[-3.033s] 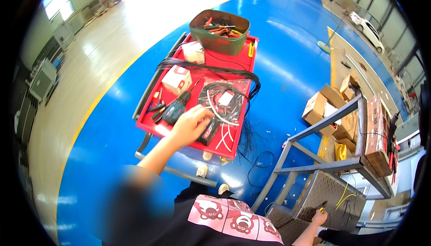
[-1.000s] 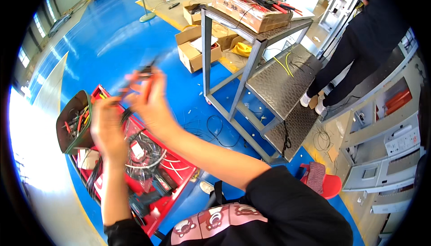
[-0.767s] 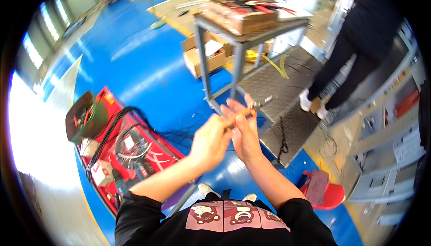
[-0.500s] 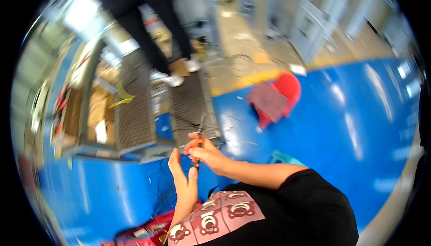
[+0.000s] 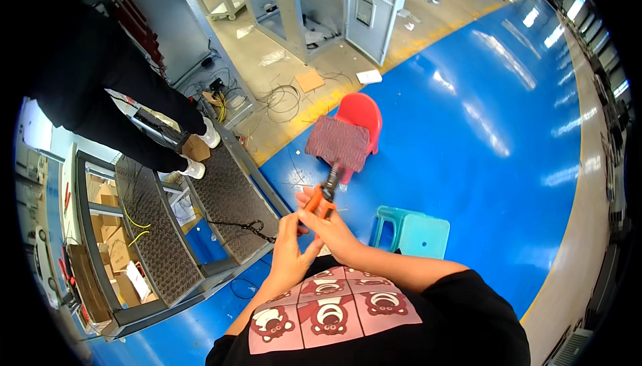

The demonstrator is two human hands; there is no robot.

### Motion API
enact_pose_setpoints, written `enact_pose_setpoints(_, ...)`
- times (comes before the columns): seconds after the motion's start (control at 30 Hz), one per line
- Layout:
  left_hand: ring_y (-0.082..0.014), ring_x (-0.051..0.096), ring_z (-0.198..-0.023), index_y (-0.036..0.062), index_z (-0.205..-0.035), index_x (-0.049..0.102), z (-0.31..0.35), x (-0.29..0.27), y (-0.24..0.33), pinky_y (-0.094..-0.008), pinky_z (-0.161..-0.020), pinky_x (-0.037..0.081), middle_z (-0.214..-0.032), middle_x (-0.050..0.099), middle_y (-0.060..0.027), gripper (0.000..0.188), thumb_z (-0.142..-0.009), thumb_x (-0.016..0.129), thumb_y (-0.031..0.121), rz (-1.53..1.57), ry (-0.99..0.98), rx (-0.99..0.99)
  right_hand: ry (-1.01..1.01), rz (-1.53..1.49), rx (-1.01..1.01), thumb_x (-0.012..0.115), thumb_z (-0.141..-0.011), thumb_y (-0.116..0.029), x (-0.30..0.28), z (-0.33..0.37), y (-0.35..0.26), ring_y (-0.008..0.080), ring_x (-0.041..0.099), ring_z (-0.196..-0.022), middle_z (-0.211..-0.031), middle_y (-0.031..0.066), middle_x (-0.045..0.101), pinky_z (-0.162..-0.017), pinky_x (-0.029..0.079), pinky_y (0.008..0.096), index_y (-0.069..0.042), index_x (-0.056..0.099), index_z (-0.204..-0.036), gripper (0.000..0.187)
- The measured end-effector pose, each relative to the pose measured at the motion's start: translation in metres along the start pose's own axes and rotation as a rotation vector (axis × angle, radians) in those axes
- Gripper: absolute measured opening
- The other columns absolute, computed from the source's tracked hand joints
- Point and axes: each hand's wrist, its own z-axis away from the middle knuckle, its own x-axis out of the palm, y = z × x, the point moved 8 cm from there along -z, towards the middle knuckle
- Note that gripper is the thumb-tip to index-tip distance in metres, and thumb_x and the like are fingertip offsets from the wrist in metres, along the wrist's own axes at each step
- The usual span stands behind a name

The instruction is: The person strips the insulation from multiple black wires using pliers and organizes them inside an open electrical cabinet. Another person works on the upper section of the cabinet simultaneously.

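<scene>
My right hand [image 5: 332, 231] is wrapped around a plier-like hand tool [image 5: 323, 202] with orange and black handles. Its dark metal head points up and away from me, toward the red chair, and is slightly blurred. Close against the handle end is my left hand [image 5: 291, 252], fingers bent and thumb toward the right hand. What lies between its fingers is hidden. A thin black cable [image 5: 251, 225] lies looped on the dark ribbed platform [image 5: 235, 246], running toward my left hand.
A red chair [image 5: 364, 112] with a patterned cushion stands ahead, a teal stool [image 5: 424, 232] at right. On the left platform stands a person in black trousers [image 5: 144, 122], beside cardboard boxes [image 5: 120, 252]. Cabinets [image 5: 368, 12] and loose wires [image 5: 281, 98] lie beyond the blue floor.
The view has swung right, so platform and person sit further left and the teal stool shows fully. My left hand, earlier spread beside the tool, has its fingers bent near the handle.
</scene>
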Motion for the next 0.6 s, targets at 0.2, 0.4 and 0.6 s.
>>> enact_pose_setpoints(0.2,-0.0283,0.059,-0.096,-0.0034,-0.137,0.04,-0.021,-0.009,-0.021,-0.0365,-0.082,0.05,-0.119,0.05,-0.0182,0.076,-0.076,0.08,0.021,-0.079,0.031,0.111,-0.036,-0.082,0.117,0.054,-0.097,-0.008,-0.003,-0.023,0.021,0.0212,0.053,-0.119,-0.137,0.0143,0.048,-0.1,0.046,0.0369,-0.004,0.041,-0.135,0.041)
enact_pose_setpoints(0.4,-0.0289,0.059,-0.096,-0.0028,-0.143,0.032,-0.088,-0.01,-0.033,-0.0369,-0.083,0.05,-0.12,0.05,-0.02,0.085,-0.075,0.08,0.015,-0.016,0.014,0.169,0.04,-0.027,0.054,0.053,-0.098,-0.008,-0.017,-0.08,-0.009,0.0169,0.054,-0.112,-0.116,0.0062,0.057,-0.099,0.045,0.0354,-0.005,0.05,-0.122,0.025)
enact_pose_setpoints(0.6,-0.0419,0.048,-0.12,-0.001,-0.136,0.037,-0.184,0.01,-0.018,-0.0446,-0.099,0.044,-0.129,0.046,-0.0251,0.069,-0.084,0.071,0.029,-0.112,-0.124,0.159,0.053,0.006,0.023,0.059,-0.095,-0.011,-0.069,-0.16,-0.043,0.0207,0.048,-0.126,-0.127,0.0108,0.055,-0.108,0.034,0.0372,-0.006,0.048,-0.127,0.034)
